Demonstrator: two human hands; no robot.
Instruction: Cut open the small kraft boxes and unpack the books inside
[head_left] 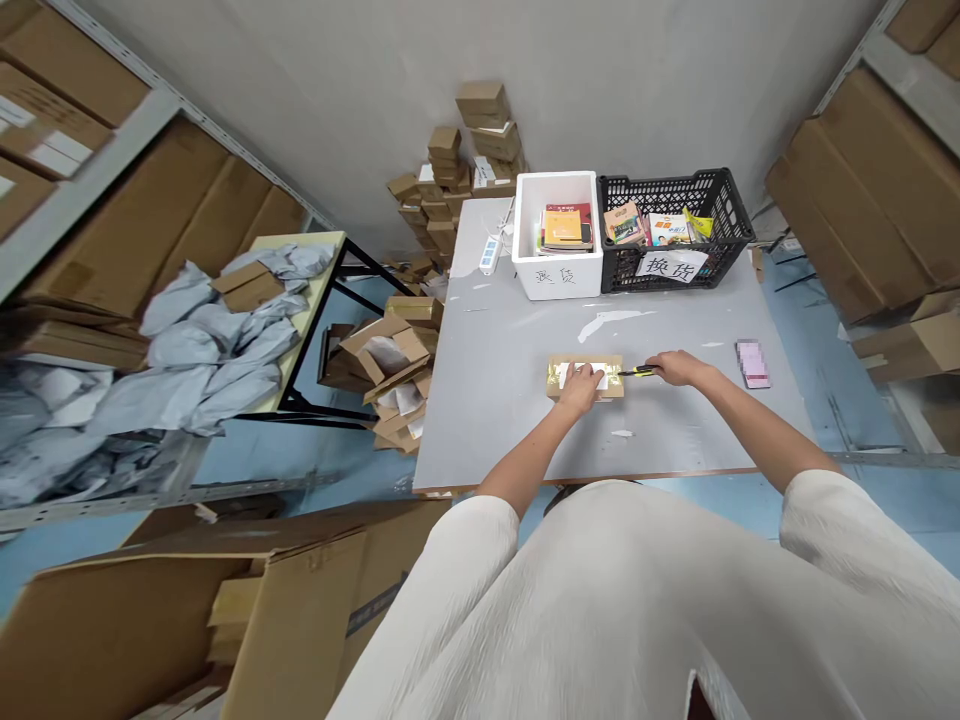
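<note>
A small cardboard box with shiny tape and a white label lies near the front of the grey table. My left hand rests on top of it, fingers spread over the label and pressing from above. In my right hand, closed round its handle, is a yellow-and-black utility knife. The knife points left, its tip at the right end of the box. Whether the blade touches the cardboard is too small to tell.
On the table stand a white foam box and a black crate, both with books. A phone lies right, a power strip back left. Opened cartons fill the floor left; grey parcels cover a side table.
</note>
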